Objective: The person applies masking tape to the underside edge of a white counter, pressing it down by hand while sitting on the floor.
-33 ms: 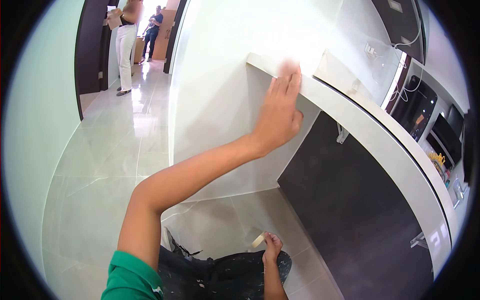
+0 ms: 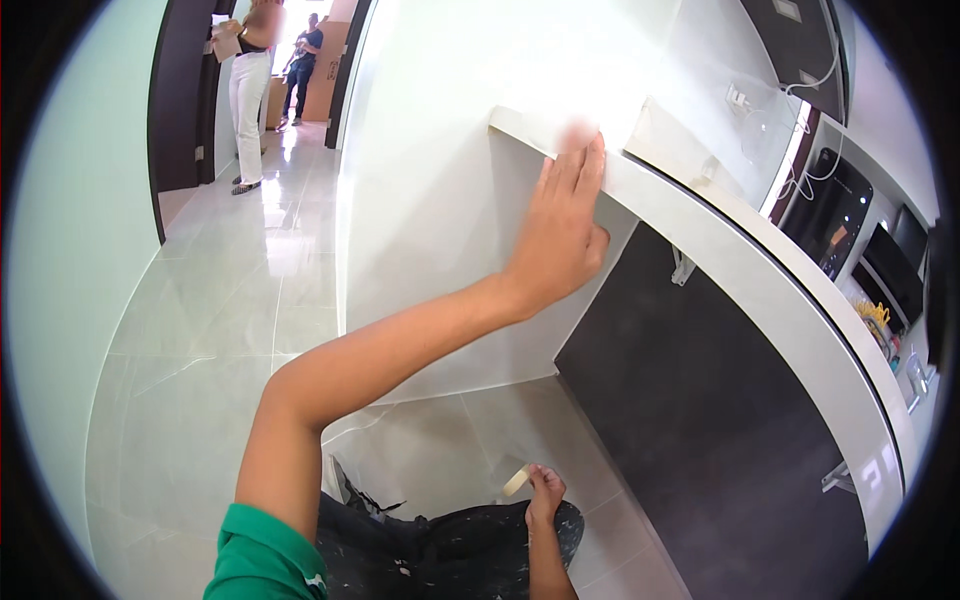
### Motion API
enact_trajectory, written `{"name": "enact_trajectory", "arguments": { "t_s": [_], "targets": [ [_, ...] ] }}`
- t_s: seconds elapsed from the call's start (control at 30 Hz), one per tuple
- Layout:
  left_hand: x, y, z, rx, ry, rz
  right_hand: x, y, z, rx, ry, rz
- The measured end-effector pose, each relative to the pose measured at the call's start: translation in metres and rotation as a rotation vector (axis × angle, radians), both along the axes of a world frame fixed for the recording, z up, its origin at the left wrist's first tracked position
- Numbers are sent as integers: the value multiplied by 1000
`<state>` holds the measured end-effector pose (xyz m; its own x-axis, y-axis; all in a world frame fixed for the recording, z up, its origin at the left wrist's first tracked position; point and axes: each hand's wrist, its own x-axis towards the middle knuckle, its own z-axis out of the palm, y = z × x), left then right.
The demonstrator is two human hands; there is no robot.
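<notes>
Two hands in view. Left hand (image 2: pixel 562 228) is raised, fingers straight and held together, flat against the edge of a white ledge (image 2: pixel 700 225) where it meets the white wall (image 2: pixel 440 200); fingertips sit on a strip of pale tape (image 2: pixel 520 128) that runs along the ledge's upper edge. Fingertip area is blurred, so exact contact is hard to read.

Right hand (image 2: pixel 543 497) is low, resting on the person's knee, fingers closed around a roll of beige masking tape (image 2: pixel 516 480). Roll is well apart from the ledge, down near the floor tiles (image 2: pixel 200 330).

Dark paint-speckled trousers (image 2: pixel 450 555) and a green sleeve (image 2: pixel 265 560) at the bottom edge. Dark panel (image 2: pixel 700 430) below the ledge, small white bracket (image 2: pixel 683 268) under it. Black appliances (image 2: pixel 840 215) and cables on the table to the right.

Two other people stand far off in the doorway, top left: one in white trousers (image 2: pixel 248 100), one in dark clothes (image 2: pixel 302 55).
</notes>
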<state>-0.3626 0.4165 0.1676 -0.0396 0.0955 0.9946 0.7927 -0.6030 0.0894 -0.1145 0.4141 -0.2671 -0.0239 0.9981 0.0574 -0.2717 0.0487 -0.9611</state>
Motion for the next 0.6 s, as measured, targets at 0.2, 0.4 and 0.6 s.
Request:
{"name": "enact_trajectory", "arguments": {
  "t_s": [0.2,0.4,0.6],
  "targets": [
    [27,-31,1,-48,42,-12,-5,4,-3,9,-27,-10],
    [59,-60,-2,58,257,3,-1,-4,1,37,-12,28],
    [72,-103,-97,126,664,-266,-20,-25,40,271,4,53]
  ]
}}
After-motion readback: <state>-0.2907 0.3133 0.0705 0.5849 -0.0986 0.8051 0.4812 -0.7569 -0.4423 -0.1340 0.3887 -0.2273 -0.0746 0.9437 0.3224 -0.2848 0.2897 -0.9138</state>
